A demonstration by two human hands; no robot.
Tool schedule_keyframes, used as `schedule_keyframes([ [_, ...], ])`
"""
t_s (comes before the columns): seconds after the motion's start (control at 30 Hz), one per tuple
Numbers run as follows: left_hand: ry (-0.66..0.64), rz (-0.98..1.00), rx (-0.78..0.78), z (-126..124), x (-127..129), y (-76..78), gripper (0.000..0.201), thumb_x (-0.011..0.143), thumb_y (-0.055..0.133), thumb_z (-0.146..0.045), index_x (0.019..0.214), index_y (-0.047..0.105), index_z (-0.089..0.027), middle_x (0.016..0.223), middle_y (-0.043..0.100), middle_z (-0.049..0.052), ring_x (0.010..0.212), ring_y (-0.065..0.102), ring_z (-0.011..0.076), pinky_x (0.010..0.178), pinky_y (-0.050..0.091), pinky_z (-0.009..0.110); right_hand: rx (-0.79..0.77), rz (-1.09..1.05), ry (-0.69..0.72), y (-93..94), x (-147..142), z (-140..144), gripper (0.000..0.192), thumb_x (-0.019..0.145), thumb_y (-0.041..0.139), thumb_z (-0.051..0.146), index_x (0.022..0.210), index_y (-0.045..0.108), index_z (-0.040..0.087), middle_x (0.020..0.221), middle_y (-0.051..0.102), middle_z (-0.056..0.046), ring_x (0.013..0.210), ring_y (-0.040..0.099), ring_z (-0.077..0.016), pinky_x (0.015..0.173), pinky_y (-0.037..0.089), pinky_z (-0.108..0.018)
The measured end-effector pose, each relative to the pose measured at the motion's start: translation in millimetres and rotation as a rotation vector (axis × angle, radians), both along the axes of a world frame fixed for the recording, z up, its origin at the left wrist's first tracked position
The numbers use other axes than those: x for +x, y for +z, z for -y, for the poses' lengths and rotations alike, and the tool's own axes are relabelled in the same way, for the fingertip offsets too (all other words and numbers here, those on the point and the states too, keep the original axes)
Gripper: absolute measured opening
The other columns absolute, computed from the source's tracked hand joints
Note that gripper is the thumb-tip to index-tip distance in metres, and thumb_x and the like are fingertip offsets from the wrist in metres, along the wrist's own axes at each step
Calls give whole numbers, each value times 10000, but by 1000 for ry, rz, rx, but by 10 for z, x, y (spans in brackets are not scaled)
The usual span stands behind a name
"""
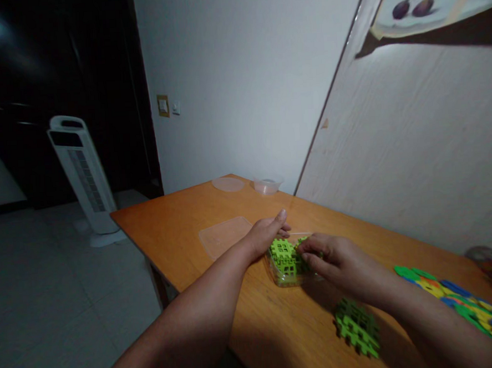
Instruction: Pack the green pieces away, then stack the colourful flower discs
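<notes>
Clear plastic tub (276, 275): sits mid-bench, set well in from the near edge and from the wall side, filled with green lattice blocks (284, 256).
Left hand (266, 234): rests against the tub's left rim, fingers extended over its far side; grip loose, grasping nothing.
Right hand (338, 261): fingertips pinched on the green blocks at the tub's right side.
Bench (181, 221): orange wood; far-left corner and left edge bare, open floor beyond.
Flat clear lid (224, 236): just left of the left hand, apart from the tub.
Loose green blocks (358, 327): near the front edge, under the right forearm.
Multicoloured pieces (465, 304): far right, along the leaning board.
Round lid (228, 184) and small round tub (266, 185): far corner, well apart.
Tower fan (85, 177): on the floor, left.
</notes>
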State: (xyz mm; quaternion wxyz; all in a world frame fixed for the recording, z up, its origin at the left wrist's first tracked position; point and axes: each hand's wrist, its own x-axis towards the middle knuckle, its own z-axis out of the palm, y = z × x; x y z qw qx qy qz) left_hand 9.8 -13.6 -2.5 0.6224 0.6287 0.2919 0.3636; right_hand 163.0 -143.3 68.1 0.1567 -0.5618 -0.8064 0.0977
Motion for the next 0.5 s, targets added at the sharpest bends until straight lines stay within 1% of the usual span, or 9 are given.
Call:
schedule_keyframes([
  [0.1, -2, -23, 23, 4, -9, 16, 841, 788, 418, -848, 985, 711, -85, 962, 726, 165, 923, 665, 268, 878, 483, 395, -52, -14, -91, 65, 201, 136, 184, 915, 487, 243, 900, 665, 198, 843, 677, -30, 773, 600, -176, 685, 426, -282],
  [0.2, 0, -40, 40, -2, -21, 23, 852, 786, 416, -852, 997, 714, -82, 976, 726, 170, 921, 665, 271, 883, 478, 403, -173, 14, -160, 98, 400, 325, 213, 934, 500, 338, 860, 655, 212, 774, 673, -11, 689, 580, -161, 600, 392, -267],
  [0.27, -8, -36, 34, -12, -26, 17, 867, 776, 415, -861, 1008, 711, -79, 993, 722, 177, 936, 665, 276, 886, 478, 404, -240, 39, -189, 88, 490, 466, 246, 920, 548, 425, 866, 663, 215, 774, 685, -18, 681, 585, -165, 593, 394, -268],
  [0.37, -25, -22, 20, -23, -27, 6, 880, 758, 420, -876, 1017, 705, -85, 1007, 719, 179, 969, 664, 284, 892, 480, 400, -315, 31, -232, 25, 544, 660, 292, 846, 652, 496, 959, 685, 229, 839, 714, -40, 729, 621, -190, 625, 433, -280],
  [0.43, -24, -23, 18, -23, -26, 7, 873, 753, 424, -879, 1010, 702, -92, 996, 720, 173, 975, 663, 286, 888, 483, 399, -332, 26, -261, -37, 541, 751, 341, 800, 702, 484, 1046, 688, 249, 883, 724, -49, 757, 637, -206, 639, 450, -288],
  [0.5, -14, -30, 22, -18, -26, 14, 876, 754, 418, -880, 1004, 702, -90, 984, 721, 171, 967, 664, 287, 882, 485, 403, -321, 42, -291, -100, 527, 800, 371, 768, 728, 451, 1087, 690, 267, 903, 726, -51, 768, 643, -215, 650, 459, -296],
])
